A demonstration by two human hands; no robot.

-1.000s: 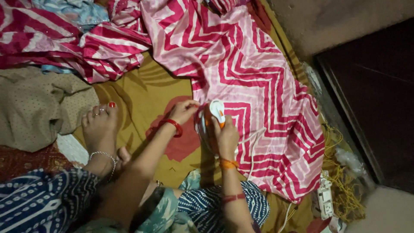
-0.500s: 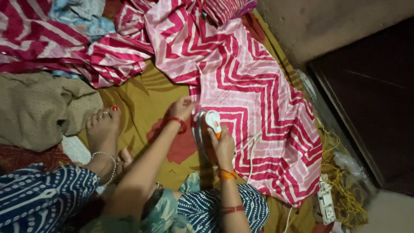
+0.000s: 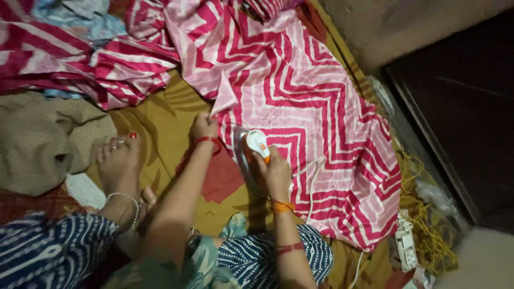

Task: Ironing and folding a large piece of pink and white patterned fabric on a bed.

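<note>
A pink, red and white zigzag cloth (image 3: 316, 107) lies spread over an olive-yellow sheet (image 3: 160, 120) on the floor. My right hand (image 3: 276, 171) grips the handle of a white and orange electric iron (image 3: 251, 150), which rests at the cloth's near edge. My left hand (image 3: 203, 127) pinches that edge just left of the iron, lifting a small corner. The iron's white cord (image 3: 310, 176) loops across the cloth to the right.
My bare foot (image 3: 118, 160) with an anklet rests on the sheet at left. A beige cloth (image 3: 43, 139) and more striped fabric (image 3: 69, 64) lie at the left and top. A white power strip (image 3: 405, 243) and yellow netting (image 3: 433, 241) sit at lower right beside a dark doorway.
The view has shifted slightly. My left hand has moved up along the cloth's edge and lifted a corner, while the iron stays near the same spot under my right hand.
</note>
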